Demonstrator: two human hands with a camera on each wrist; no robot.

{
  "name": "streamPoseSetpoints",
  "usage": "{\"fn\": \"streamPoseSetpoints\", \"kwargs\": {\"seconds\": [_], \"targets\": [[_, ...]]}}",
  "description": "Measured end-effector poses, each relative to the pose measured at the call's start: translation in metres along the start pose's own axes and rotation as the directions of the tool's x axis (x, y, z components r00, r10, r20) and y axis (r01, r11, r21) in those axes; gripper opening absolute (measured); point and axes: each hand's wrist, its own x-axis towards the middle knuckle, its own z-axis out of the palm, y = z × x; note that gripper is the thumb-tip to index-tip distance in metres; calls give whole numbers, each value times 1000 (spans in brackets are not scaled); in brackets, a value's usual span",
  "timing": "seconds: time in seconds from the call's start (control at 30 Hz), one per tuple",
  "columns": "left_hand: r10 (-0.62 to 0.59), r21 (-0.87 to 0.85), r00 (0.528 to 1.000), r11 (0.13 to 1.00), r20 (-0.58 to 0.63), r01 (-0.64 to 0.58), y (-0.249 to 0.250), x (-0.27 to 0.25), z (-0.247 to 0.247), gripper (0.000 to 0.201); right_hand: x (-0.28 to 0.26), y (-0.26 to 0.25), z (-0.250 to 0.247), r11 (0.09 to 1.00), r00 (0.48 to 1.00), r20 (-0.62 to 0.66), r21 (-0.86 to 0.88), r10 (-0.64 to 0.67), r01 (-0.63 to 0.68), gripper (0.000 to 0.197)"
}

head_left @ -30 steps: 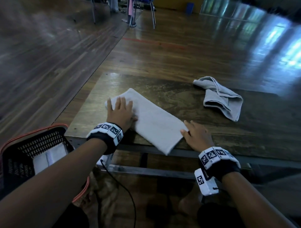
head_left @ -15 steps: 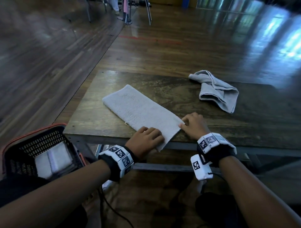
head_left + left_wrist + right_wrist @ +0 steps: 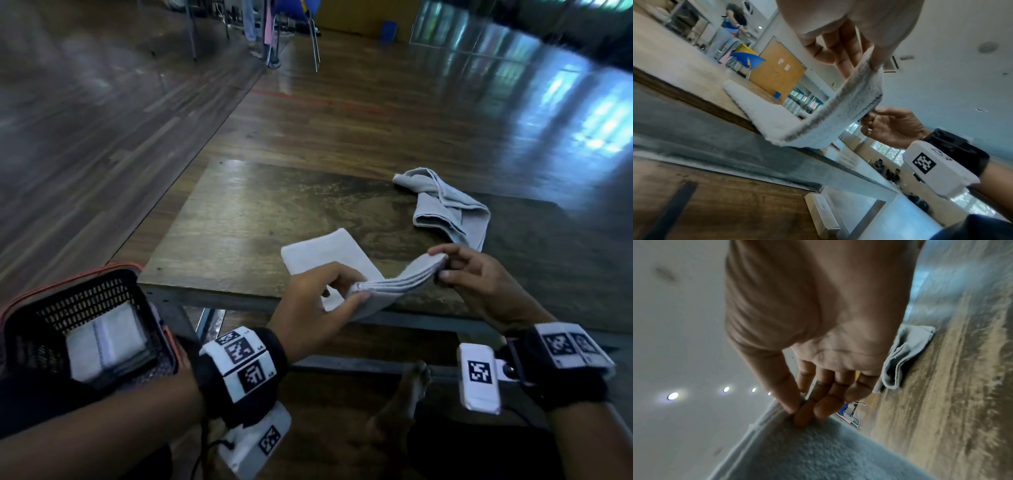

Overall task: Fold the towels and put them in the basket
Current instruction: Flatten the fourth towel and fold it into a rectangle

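Observation:
A white towel [image 3: 325, 253], folded into a long strip, lies with its far end on the wooden table [image 3: 239, 212] and its near end raised. My left hand [image 3: 356, 291] pinches one near corner; my right hand [image 3: 442, 267] pinches the other. In the left wrist view the towel [image 3: 838, 116] curves up from the table edge to my left hand [image 3: 865, 65], with my right hand [image 3: 873, 113] at its other corner. The right wrist view shows thumb and fingers of my right hand [image 3: 799, 408] pinching the towel's [image 3: 818, 451] hem. A crumpled grey towel [image 3: 448, 209] lies at the back right.
A black mesh basket [image 3: 85, 301] with an orange rim stands on the floor left of the table and holds a folded white towel [image 3: 106, 339]. Chairs [image 3: 294, 20] and a person's legs [image 3: 250, 20] are far off on the wooden floor.
Both hands took hold of the white towel's near end and lifted it off the table, away from the front edge. The left hand came back from the towel's far end.

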Motion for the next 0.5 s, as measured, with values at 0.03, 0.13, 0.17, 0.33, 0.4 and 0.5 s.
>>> {"fn": "streamPoseSetpoints", "kwargs": {"seconds": [0.03, 0.13, 0.17, 0.33, 0.4, 0.5], "targets": [[-43, -5, 999, 999, -12, 43, -2, 1, -3, 8, 5, -1, 2, 998, 1000, -16, -55, -4, 3, 32], [-169, 38, 985, 985, -40, 171, -21, 5, -13, 8, 28, -3, 15, 961, 996, -86, -277, -10, -15, 29], [-209, 68, 977, 975, -45, 212, -30, 7, -16, 8, 39, -2, 19, 939, 995, -96, -342, -8, -25, 26], [-372, 216, 926, 901, -61, 376, -81, 22, -26, 11, 99, 15, 50, 880, 988, -141, -459, 63, -122, 17], [-427, 256, 901, 865, -80, 432, -99, 29, -28, 12, 121, 25, 63, 846, 975, -212, -508, 59, -161, 21], [-513, 306, 854, 802, -85, 512, -121, 36, -26, 15, 144, 41, 75, 758, 952, -304, -613, 34, -223, 24]]}}
